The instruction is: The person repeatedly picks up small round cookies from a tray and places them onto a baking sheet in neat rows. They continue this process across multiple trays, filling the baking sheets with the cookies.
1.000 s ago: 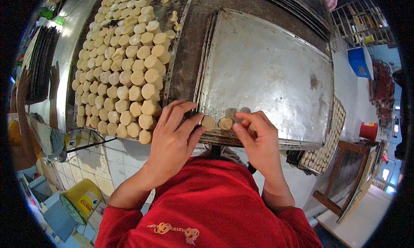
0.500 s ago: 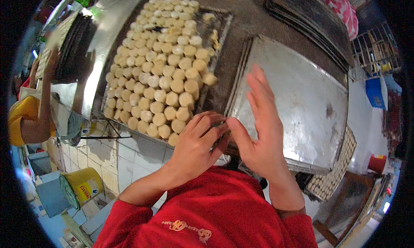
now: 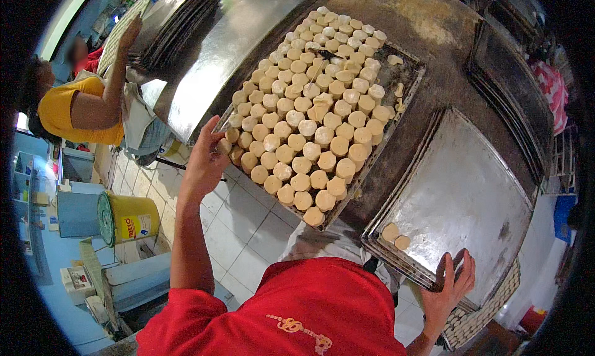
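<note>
Your left hand (image 3: pixel 201 164) grips the near-left corner of the dark metal baking tray (image 3: pixel 406 92), which is packed with round pale dough pieces (image 3: pixel 310 117), fingers closed on its rim. Your right hand (image 3: pixel 452 288) clamps the near edge of the nearly bare silver sheet pan (image 3: pixel 465 195) holding two round dough pieces (image 3: pixel 395 237). Both trays sit side by side on the worn brown worktop (image 3: pixel 434 21). Far left, a person in a yellow shirt (image 3: pixel 68 111) touches stacked trays (image 3: pixel 170 21).

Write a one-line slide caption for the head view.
Left hand on the full tray of dough rounds; right hand grips the near-empty metal tray.
</note>
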Motion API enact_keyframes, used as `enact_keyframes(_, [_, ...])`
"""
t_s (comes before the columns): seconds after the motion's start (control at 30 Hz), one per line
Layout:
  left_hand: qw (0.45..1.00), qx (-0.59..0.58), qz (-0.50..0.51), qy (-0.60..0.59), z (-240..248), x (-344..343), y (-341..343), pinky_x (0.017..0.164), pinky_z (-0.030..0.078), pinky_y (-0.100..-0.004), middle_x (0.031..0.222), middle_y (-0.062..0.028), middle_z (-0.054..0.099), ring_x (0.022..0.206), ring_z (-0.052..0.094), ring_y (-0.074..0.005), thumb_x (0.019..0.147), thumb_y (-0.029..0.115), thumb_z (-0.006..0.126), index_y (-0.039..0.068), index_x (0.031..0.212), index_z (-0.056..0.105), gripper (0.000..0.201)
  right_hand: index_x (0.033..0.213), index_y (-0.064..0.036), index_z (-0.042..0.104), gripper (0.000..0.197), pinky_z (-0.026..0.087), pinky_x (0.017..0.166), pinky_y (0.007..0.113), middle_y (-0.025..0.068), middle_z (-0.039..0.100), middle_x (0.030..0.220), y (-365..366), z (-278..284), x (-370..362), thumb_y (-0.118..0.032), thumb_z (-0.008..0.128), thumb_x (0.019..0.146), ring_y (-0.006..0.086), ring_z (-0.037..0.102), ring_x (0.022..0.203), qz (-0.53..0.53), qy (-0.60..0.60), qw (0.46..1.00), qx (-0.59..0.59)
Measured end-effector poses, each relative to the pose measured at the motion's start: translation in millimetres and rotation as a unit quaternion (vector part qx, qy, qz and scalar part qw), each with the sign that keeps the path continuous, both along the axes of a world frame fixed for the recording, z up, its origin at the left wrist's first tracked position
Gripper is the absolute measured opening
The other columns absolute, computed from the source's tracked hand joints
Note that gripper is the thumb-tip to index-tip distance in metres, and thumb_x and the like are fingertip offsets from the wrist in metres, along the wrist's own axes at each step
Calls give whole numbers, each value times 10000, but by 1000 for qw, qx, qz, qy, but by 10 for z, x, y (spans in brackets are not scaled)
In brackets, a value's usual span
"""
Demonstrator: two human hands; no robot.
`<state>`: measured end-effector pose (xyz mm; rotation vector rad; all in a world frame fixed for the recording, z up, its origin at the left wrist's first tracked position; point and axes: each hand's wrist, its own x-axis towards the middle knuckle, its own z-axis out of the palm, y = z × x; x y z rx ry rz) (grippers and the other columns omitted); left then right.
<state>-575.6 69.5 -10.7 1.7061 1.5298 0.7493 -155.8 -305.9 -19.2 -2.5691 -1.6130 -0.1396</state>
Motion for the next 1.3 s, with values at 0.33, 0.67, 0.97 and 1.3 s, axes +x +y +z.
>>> enact_keyframes(0.33, [938, 208, 38, 275, 63, -184, -7, 843, 558, -327, 1123, -121, 692, 990, 662, -183, 825, 44, 783, 22, 1255, 680, 443, 1269, -129, 680, 747, 379, 1086, 542, 123, 536, 1410, 509, 381, 266, -470, 893, 639, 378, 477, 1309, 16, 114, 993, 17])
enact_keyframes(0.67, [880, -261, -279, -283, 335, 1972, -801, 903, 560, -287, 1245, -89, 634, 1111, 631, -146, 873, -80, 728, 52, 1306, 653, 458, 1040, -30, 743, 248, 512, 893, 336, 101, 654, 1061, 1324, 267, -26, -73, 824, 809, 245, 644, 1006, 48, 326, 920, 215])
enact_keyframes(0.97, [887, -111, -397, -208, 131, 2426, -1072, 930, 566, -294, 1299, -95, 584, 1128, 621, -163, 880, -44, 720, 42, 1311, 645, 445, 943, -11, 693, 162, 507, 868, 381, 115, 643, 1054, 1349, 230, -223, -118, 777, 855, 297, 620, 997, 79, 476, 841, 245])
enact_keyframes(1.3, [852, -313, -318, -273, 195, 2397, -1101, 840, 541, -240, 1085, -25, 678, 985, 632, -77, 907, -52, 709, -4, 1284, 623, 389, 898, 16, 673, 92, 521, 804, 324, 121, 644, 1037, 1205, 171, -73, -4, 745, 843, 244, 649, 939, 27, 382, 895, 230])
